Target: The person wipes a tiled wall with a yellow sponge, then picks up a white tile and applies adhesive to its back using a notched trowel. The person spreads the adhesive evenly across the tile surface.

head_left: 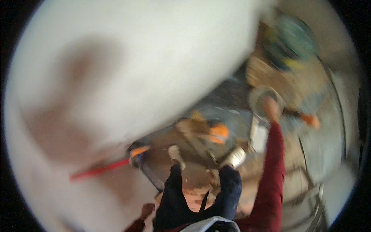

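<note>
My right arm, in a dark red sleeve, stretches forward to the right. The right hand (273,110) is over the near side of a round pale bucket (254,101); motion blur and the bucket hide whether its fingers grip anything. Low on the left, my left hand (147,210) hangs beside my leg, close to the pale wall. Its fingers are smeared, and no object shows in it. Just right of the bucket lies a dark bar with an orange end (311,120), too blurred to name.
A large white wall (154,69) fills the left. A red bar (100,170) slants beside an orange-and-dark object (139,150). Near my white shoes (235,157) sits an orange item (218,133). Beyond the bucket are brown sheeting (270,75) and a greenish bundle (295,40).
</note>
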`<state>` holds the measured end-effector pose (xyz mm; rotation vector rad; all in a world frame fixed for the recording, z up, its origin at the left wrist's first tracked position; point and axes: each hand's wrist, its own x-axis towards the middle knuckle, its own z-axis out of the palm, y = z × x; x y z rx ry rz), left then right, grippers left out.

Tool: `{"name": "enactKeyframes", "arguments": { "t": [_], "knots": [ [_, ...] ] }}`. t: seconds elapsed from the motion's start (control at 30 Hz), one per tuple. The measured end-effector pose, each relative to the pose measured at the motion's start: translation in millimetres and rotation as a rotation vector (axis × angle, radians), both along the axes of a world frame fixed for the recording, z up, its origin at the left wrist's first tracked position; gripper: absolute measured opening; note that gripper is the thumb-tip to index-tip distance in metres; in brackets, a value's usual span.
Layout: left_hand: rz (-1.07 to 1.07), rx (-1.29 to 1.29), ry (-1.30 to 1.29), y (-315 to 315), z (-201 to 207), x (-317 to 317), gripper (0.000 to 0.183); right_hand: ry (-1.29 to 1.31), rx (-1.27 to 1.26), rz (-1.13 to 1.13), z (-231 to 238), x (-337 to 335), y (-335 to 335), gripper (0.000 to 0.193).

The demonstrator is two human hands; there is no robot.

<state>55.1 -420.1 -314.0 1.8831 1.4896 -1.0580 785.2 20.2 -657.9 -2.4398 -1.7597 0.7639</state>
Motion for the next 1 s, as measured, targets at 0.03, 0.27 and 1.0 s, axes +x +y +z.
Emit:
{"name": "enactKeyframes", "arguments": {
  "t": [0.03,0.27,1.0],
  "knots": [
    [0.365,-0.140,0.021,2.8,12.8,-35.5,0.029,0.062,0.165,-0.003,-19.6,0.9,-11.7,0.023],
    [1.024,-0.429,0.103,161.1,68.6,110.2,0.064,0.712,0.341,-0.663,75.3,-23.9,-19.9,0.046],
    [1.034,0.846,-1.278,420.5,287.3,-54.7,0.051,0.919,0.884,-0.420,608.6,-500.2,-74.7,0.036]
  ]
}}
